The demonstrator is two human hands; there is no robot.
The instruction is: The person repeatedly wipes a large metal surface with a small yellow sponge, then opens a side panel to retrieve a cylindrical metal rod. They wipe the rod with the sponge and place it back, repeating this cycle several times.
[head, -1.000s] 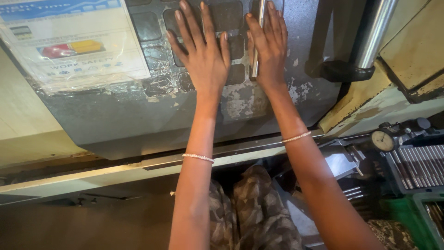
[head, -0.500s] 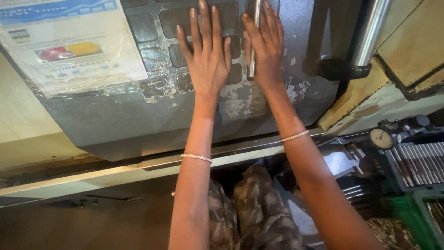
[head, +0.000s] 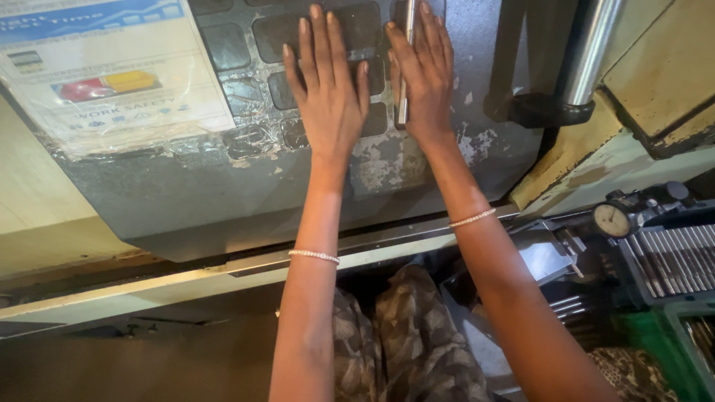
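My left hand [head: 331, 89] lies flat, fingers spread, on the dark square pads of a worn grey machine panel [head: 223, 186]. My right hand [head: 426, 71] rests beside it, palm down, with a thin shiny metal rod [head: 406, 67] held upright along its thumb side against the panel. Both wrists wear thin bead bracelets. The two hands are a few centimetres apart, with the rod between them.
A laminated safety poster [head: 112, 74] covers the panel's upper left. A chrome column [head: 592, 48] in a black collar stands at the right. Lower right hold a dial gauge [head: 612, 219], a rack of metal rods [head: 670, 257] and a green crate [head: 655, 342]. My patterned trousers [head: 410, 342] show below.
Both hands have shifted slightly up and to the right on the panel; the rod has gone with my right hand.
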